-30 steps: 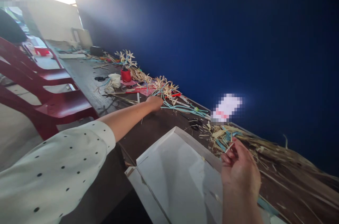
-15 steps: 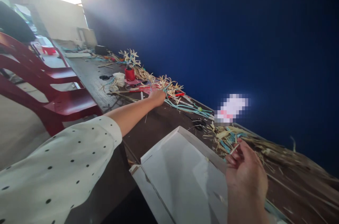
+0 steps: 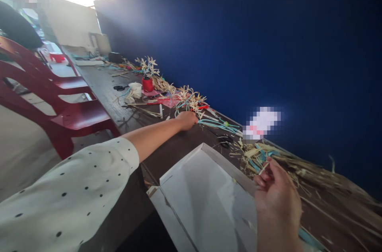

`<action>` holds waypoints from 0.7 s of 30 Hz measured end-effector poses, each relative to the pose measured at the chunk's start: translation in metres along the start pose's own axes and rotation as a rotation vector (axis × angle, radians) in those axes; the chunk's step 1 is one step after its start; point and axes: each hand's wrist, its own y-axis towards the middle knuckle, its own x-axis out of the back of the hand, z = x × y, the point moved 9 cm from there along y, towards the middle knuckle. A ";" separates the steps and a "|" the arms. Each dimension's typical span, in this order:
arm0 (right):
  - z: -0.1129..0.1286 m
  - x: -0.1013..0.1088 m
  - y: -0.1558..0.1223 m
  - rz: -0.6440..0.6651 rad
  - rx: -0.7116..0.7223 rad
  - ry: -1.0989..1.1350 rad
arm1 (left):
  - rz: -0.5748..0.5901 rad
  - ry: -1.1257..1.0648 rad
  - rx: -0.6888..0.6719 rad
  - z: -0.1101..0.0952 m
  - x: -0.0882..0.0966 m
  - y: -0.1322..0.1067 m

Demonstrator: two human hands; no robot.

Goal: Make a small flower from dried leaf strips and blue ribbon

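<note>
My left hand point(image 3: 187, 120) reaches out over the table, its fingers curled at the ends of some blue-green stems point(image 3: 219, 125). Whether it grips one of them is hidden by the hand. Just beyond lies a bunch of pale straw flowers point(image 3: 189, 97). Close to me, my right hand point(image 3: 277, 194) is closed, pinching a thin pale straw strip point(image 3: 264, 168) between thumb and fingers. Behind that hand is a heap of dry straw strips point(image 3: 253, 152) with blue-green pieces mixed in. An open white cardboard box point(image 3: 205, 192) sits in front of me, between my arms.
Black scissors point(image 3: 225, 140) lie beyond the box, and another pair of scissors point(image 3: 119, 88) farther left. A red spool point(image 3: 147, 84) and a white cup point(image 3: 135, 89) stand on the table. A blue partition point(image 3: 227, 45) borders the far side; red chairs point(image 3: 80, 113) line the left.
My left hand has moved right and nearer to me, away from the flower bunch. The right hand keeps its pinch on the straw strip, almost unmoved.
</note>
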 end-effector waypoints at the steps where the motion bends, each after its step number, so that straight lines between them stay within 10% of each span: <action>1: -0.001 0.000 0.000 0.003 -0.001 0.000 | 0.021 0.005 -0.085 -0.014 -0.005 0.001; 12: -0.002 0.001 0.000 0.009 -0.010 -0.004 | 0.031 0.150 -0.229 -0.052 -0.010 -0.003; 21: -0.007 0.005 0.007 0.029 -0.022 0.003 | -0.186 -0.208 0.047 -0.036 0.003 -0.033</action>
